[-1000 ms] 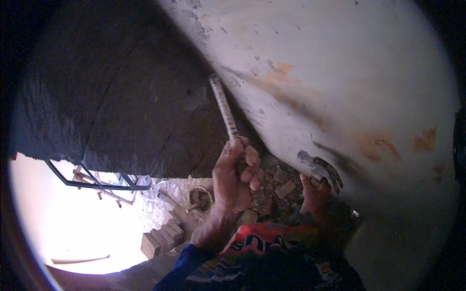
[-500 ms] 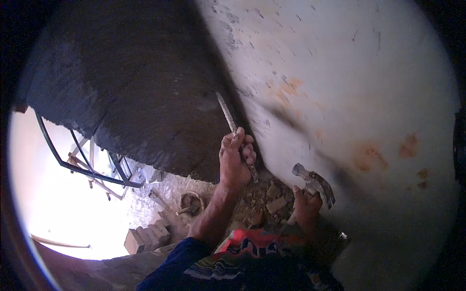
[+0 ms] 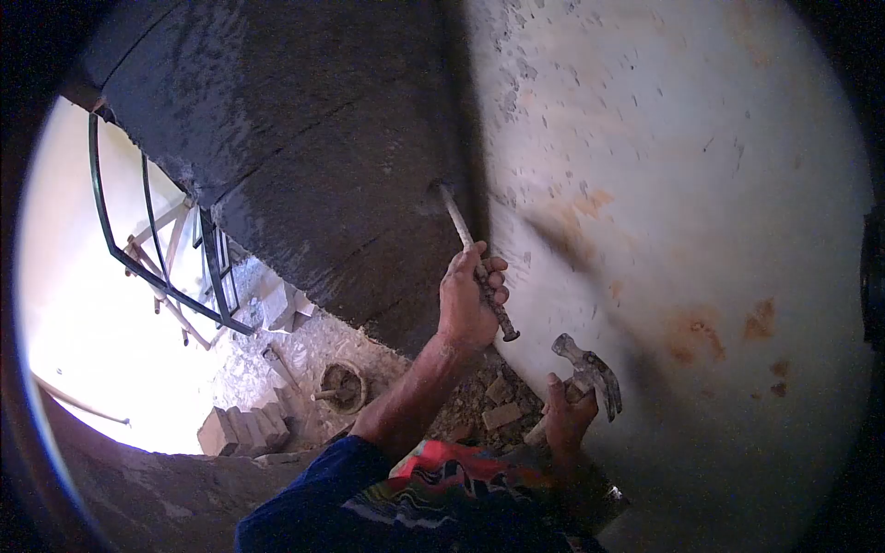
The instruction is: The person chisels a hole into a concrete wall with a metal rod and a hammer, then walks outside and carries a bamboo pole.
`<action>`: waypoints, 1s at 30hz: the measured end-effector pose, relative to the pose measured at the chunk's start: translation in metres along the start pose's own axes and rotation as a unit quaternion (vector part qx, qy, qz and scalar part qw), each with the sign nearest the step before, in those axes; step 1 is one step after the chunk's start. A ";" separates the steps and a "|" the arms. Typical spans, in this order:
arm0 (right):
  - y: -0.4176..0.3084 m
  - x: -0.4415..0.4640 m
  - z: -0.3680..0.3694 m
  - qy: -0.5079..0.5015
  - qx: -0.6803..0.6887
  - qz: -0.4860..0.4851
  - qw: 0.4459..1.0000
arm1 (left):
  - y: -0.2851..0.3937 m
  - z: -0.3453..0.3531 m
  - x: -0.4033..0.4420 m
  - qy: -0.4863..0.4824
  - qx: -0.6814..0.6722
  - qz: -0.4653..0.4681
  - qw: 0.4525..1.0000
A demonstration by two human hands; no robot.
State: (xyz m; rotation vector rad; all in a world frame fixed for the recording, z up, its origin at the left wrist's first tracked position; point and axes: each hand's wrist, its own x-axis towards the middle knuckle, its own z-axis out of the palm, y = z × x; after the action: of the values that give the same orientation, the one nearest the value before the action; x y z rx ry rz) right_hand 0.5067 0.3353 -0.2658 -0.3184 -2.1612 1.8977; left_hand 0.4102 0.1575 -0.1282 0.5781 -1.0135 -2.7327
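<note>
My left hand (image 3: 470,300) is closed around a chisel (image 3: 454,216), a long metal bar with a flared struck end below the fist. Its far tip touches the dark grey wall (image 3: 332,157), at a small dark hollow near the corner. Lower and to the right, my right hand (image 3: 569,415) grips a claw hammer (image 3: 590,370) close under its head. The hammer is apart from the chisel, beside the pale wall (image 3: 664,221). Most of the hammer's handle is hidden by the hand and shadow.
Rubble and broken brick pieces (image 3: 502,415) lie on the floor below my arms. A bucket (image 3: 343,387) stands to the left, near a row of stacked blocks (image 3: 241,430). A dark metal frame (image 3: 175,293) is beyond the wall's edge at the left.
The view has shifted, and the wall corner sits further right. The chisel's tip now meets the wall at a visible hollow. Both hands keep their tools; the hammer stays low.
</note>
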 end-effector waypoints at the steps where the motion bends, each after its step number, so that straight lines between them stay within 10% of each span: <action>1: -0.017 -0.001 0.000 -0.016 0.023 0.025 0.999 | -0.001 -0.001 0.001 -0.013 -0.010 -0.005 1.000; 12: -0.002 0.005 0.007 0.020 0.027 0.009 0.999 | 0.001 0.009 0.008 -0.043 -0.060 0.004 0.997; 15: -0.014 0.010 -0.002 0.012 -0.028 -0.097 0.995 | 0.001 0.014 0.009 -0.040 -0.072 -0.002 0.997; 18: -0.038 0.006 -0.009 0.167 -0.297 -0.455 0.823 | 0.005 0.016 0.013 -0.096 -0.129 -0.025 0.987; 19: -0.077 0.002 -0.007 0.181 -0.054 -0.345 0.919 | 0.008 0.021 0.012 -0.091 -0.124 -0.022 0.988; 21: -0.090 -0.001 -0.009 0.182 0.195 -0.207 0.941 | 0.013 0.027 0.012 -0.085 -0.117 -0.017 0.989; 24: -0.085 0.001 -0.010 0.088 0.175 -0.214 0.957 | 0.013 0.030 0.016 -0.076 -0.158 -0.038 0.984; 27: -0.113 0.002 0.017 -0.048 -0.477 -0.465 0.744 | 0.017 0.020 0.020 -0.136 -0.106 -0.016 0.985; 30: -0.095 -0.001 0.003 0.036 -0.135 -0.244 0.960 | 0.016 0.027 0.019 -0.147 -0.210 -0.036 0.966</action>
State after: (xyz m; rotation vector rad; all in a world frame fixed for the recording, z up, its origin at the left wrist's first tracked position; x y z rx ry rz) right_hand 0.5065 0.3196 -0.1716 0.0961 -2.1918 1.3095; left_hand 0.3821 0.1557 -0.1043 0.1440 -0.4327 -3.0276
